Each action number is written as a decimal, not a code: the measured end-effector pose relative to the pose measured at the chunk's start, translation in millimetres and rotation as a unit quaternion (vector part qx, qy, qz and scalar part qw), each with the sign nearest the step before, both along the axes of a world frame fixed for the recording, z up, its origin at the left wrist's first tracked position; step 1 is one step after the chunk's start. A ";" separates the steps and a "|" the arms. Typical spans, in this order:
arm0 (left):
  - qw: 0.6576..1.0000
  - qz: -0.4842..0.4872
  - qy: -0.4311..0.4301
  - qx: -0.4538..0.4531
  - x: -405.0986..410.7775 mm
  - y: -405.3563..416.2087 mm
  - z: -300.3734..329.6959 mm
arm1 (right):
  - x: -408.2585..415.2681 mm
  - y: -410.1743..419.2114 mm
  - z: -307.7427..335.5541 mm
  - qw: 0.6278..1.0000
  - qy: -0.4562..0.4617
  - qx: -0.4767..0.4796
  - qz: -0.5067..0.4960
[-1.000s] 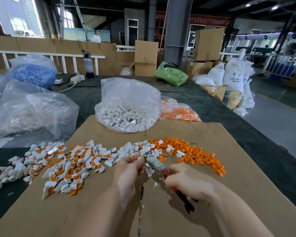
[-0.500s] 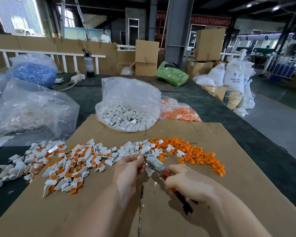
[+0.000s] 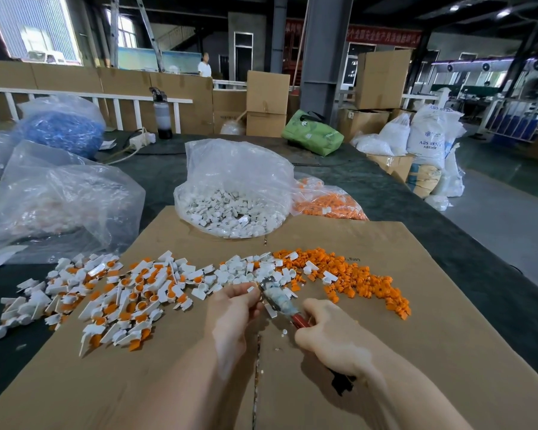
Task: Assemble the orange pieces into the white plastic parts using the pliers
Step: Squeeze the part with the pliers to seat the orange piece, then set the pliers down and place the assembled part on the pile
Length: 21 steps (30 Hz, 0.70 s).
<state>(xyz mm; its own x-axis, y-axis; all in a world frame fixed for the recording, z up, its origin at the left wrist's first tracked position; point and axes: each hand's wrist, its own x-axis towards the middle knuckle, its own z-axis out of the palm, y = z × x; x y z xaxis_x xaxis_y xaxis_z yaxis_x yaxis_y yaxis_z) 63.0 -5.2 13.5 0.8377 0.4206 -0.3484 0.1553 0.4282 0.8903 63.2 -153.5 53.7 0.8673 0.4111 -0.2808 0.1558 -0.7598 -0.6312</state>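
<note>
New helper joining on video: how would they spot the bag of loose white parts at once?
Start at the brown cardboard sheet covering the table. At its far edge sits a clear plastic bag of white parts. Its right-hand neighbour, the bag of orange pieces, is smaller and flatter; this one holds only white.

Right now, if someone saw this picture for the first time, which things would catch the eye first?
Probably the two hands low in the middle: the right hand grips the pliers, and the left hand pinches a small white part at their tip. Behind them, loose orange pieces spread to the right on the cardboard sheet, and finished white-and-orange parts lie to the left.
</note>
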 end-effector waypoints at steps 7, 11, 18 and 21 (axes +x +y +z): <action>0.999 0.035 -0.008 -0.017 4.5 1.1 -6.6 | 3.3 -6.0 -19.3 0.995 0.011 0.090 -0.050; 0.997 0.038 -0.016 0.063 0.8 6.8 -18.4 | 11.2 -13.9 -39.6 0.972 -0.038 0.151 -0.174; 0.937 -0.044 -0.031 0.345 -7.3 1.7 -29.3 | 33.4 -34.6 -58.6 0.928 -0.287 -0.162 -0.176; 0.928 -0.040 -0.034 0.368 -6.2 3.9 -31.8 | 34.0 -37.3 -61.4 0.910 -0.285 -0.252 -0.162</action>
<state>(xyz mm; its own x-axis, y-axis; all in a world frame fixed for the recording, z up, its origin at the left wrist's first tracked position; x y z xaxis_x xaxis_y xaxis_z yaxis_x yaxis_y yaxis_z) 56.8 -1.3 -18.3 0.8855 0.4603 0.0635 0.0937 -0.3107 0.9459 97.2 -190.9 -7.7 0.9840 0.0503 0.1711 0.0640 -0.9951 -0.0759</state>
